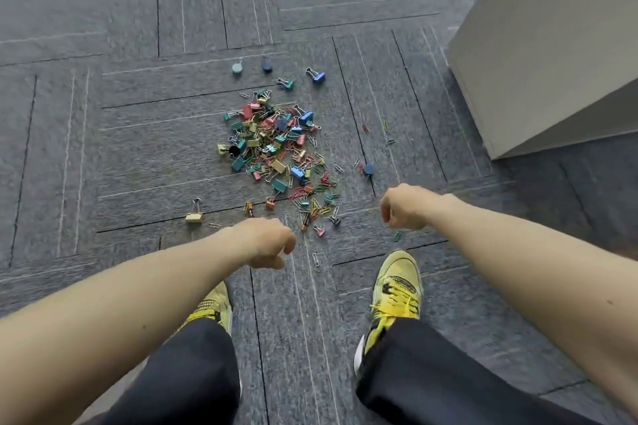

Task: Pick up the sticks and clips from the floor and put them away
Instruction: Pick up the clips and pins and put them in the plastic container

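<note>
L hand [267, 241], R hand [404, 207]: fingers tucked under, unseen. L shoe [212, 304] mostly behind L arm [138, 304]. Cabinet [552, 45] cut by right edge. Far clips [276, 148] too small to sort.

A bright heap of binder clips and paper clips [276, 152] sprawls on the carpet floor [138, 148], red, green, blue, yellow and pink all tangled together. Strays ring it: a cream binder clip [194, 214] off to the left with its wire handles pointing away, a blue binder clip [317, 75] and a green binder clip [287, 83] just past the far edge, a silver paper clip [315, 259] alone on the near side
</note>
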The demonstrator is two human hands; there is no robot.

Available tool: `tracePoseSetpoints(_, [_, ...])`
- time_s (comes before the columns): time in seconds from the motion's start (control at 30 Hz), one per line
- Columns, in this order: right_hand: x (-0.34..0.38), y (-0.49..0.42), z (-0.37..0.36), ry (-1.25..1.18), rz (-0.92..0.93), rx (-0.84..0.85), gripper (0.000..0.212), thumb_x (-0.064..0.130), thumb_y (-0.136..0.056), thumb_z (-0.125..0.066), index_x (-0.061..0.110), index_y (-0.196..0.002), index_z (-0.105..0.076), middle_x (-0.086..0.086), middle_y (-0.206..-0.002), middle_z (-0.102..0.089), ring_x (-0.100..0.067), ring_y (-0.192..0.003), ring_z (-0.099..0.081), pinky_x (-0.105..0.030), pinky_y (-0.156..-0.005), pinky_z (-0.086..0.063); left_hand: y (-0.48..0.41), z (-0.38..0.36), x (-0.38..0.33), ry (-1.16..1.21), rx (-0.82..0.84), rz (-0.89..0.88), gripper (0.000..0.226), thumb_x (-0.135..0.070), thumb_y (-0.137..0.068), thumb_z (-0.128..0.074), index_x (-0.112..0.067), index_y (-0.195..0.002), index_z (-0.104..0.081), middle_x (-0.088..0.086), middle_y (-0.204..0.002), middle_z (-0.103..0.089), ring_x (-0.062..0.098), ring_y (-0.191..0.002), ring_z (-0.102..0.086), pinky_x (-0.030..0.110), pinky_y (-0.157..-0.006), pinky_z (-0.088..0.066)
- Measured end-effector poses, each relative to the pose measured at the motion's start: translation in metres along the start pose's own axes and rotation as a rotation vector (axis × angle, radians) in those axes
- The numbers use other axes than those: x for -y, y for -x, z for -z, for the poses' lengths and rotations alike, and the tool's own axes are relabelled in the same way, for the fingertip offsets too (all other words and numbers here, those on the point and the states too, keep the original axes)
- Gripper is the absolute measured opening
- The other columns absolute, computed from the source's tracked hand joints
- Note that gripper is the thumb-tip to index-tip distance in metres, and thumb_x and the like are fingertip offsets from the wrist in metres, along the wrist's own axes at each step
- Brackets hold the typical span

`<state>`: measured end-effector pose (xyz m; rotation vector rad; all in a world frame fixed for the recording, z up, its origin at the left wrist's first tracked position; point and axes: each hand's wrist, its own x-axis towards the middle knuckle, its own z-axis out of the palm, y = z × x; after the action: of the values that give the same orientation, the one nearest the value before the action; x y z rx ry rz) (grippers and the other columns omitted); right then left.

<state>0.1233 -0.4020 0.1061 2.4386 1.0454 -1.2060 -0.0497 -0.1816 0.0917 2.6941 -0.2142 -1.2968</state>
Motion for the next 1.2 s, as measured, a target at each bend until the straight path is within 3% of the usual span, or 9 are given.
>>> tracePoseSetpoints(0.17, [-0.018,-0.043,-0.035,0.082,0.028,0.106,0.025,0.012,-0.089,-0.059,0.021,-0.110,-0.069,-0.004,-0.112,-0.068,-0.026,-0.098,-0.065,-0.031,-0.074,-0.051,-0.054,-0.019,0.004,0.016,0.008,-0.063,0.041,-0.034,-0.090,-0.069,-0.022,-0.128,-0.058,0.002,-0.122,-0.064,0.022,-0.106,-0.064,0.035,-0.089,-0.054])
tracePoseSetpoints(0.27, [-0.034,-0.057,-0.055,0.049,0.013,0.084,0.028,0.015,-0.089,-0.061,0.022,-0.116,-0.065,-0.005,-0.120,-0.065,-0.028,-0.105,-0.063,-0.035,-0.083,-0.051,-0.080,-0.036,-0.002,0.157,-0.070,-0.046,0.037,-0.032,-0.090,-0.069,-0.025,-0.125,-0.060,0.001,-0.122,-0.062,0.019,-0.104,-0.063,0.035,-0.091,-0.054])
tracePoseSetpoints(0.5, [-0.050,-0.061,-0.091,0.014,-0.007,0.011,0.027,0.007,-0.090,-0.054,0.023,-0.111,-0.059,-0.004,-0.121,-0.058,-0.032,-0.105,-0.061,-0.042,-0.087,-0.049,-0.100,-0.068,-0.020,0.364,-0.146,0.053,0.037,-0.024,-0.087,-0.071,-0.025,-0.122,-0.059,-0.003,-0.120,-0.056,0.020,-0.100,-0.062,0.036,-0.089,-0.054])
tracePoseSetpoints(0.6, [-0.051,-0.064,-0.099,0.033,-0.028,-0.038,0.030,0.002,-0.091,-0.052,0.020,-0.114,-0.059,-0.004,-0.121,-0.058,-0.034,-0.105,-0.063,-0.041,-0.083,-0.049,-0.102,-0.074,-0.022,0.338,-0.204,0.067,0.026,-0.019,-0.092,-0.065,-0.024,-0.118,-0.061,-0.001,-0.118,-0.056,0.019,-0.094,-0.063,0.034,-0.082,-0.055])
tracePoseSetpoints(0.7, [-0.056,-0.068,-0.103,0.064,-0.052,-0.056,0.018,0.006,-0.093,-0.055,0.016,-0.107,-0.061,-0.005,-0.116,-0.057,-0.033,-0.101,-0.064,-0.041,-0.080,-0.050,-0.103,-0.077,-0.023,0.282,-0.244,0.054,0.012,-0.019,-0.098,-0.056,-0.019,-0.107,-0.063,0.001,-0.111,-0.054,0.017,-0.085,-0.057,0.029,-0.069,-0.046])
tracePoseSetpoints(0.9, [-0.057,-0.068,-0.110,0.101,-0.042,-0.103,0.010,0.012,-0.095,-0.057,0.014,-0.104,-0.061,-0.006,-0.111,-0.055,-0.031,-0.099,-0.064,-0.037,-0.067,-0.044,-0.105,-0.081,-0.023,0.233,-0.293,0.051,0.011,-0.023,-0.100,-0.053,-0.019,-0.101,-0.063,-0.001,-0.104,-0.053,0.017,-0.088,-0.056,0.029,-0.065,-0.044])
tracePoseSetpoints(1.03, [-0.059,-0.064,-0.112,0.093,-0.055,-0.158,0.010,0.021,-0.096,-0.060,0.014,-0.102,-0.058,-0.005,-0.109,-0.057,-0.028,-0.099,-0.066,-0.038,-0.070,-0.046,-0.107,-0.086,-0.024,0.255,-0.290,0.068,0.006,-0.020,-0.098,-0.055,-0.016,-0.097,-0.060,-0.003,-0.100,-0.052,0.015,-0.082,-0.054,0.028,-0.067,-0.048])
tracePoseSetpoints(1.2, [-0.056,-0.062,-0.108,0.056,-0.084,-0.102,0.016,0.028,-0.100,-0.053,0.013,-0.102,-0.058,-0.006,-0.110,-0.057,-0.029,-0.102,-0.064,-0.040,-0.077,-0.049,-0.104,-0.083,-0.011,0.417,-0.324,0.153,0.014,-0.031,-0.098,-0.054,-0.019,-0.094,-0.059,-0.007,-0.098,-0.055,0.012,-0.085,-0.058,0.032,-0.080,-0.055])
